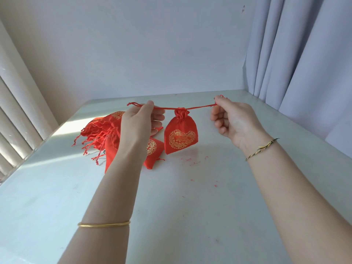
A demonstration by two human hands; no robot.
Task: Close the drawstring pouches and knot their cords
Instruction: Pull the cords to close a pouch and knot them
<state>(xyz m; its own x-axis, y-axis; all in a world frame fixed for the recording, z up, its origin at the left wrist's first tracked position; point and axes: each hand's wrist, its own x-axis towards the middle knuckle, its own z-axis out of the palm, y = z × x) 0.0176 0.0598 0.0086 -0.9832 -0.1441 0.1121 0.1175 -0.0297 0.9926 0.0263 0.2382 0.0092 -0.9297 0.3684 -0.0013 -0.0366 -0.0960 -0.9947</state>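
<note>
A red drawstring pouch (180, 135) with a gold emblem hangs above the table, its mouth gathered tight. Its red cord (200, 106) runs taut to both sides. My left hand (142, 119) pinches the left cord end between thumb and fingers. My right hand (231, 119) pinches the right cord end at about the same height. A heap of more red pouches (102, 130) with loose cords lies on the table behind my left forearm, partly hidden by it. One more pouch (153, 154) lies flat just right of that forearm.
The white table (190, 206) carries small red thread scraps (192, 161) below the hanging pouch. A grey curtain (304, 54) hangs at the right, a window frame (17, 115) stands at the left, and a wall closes the far edge.
</note>
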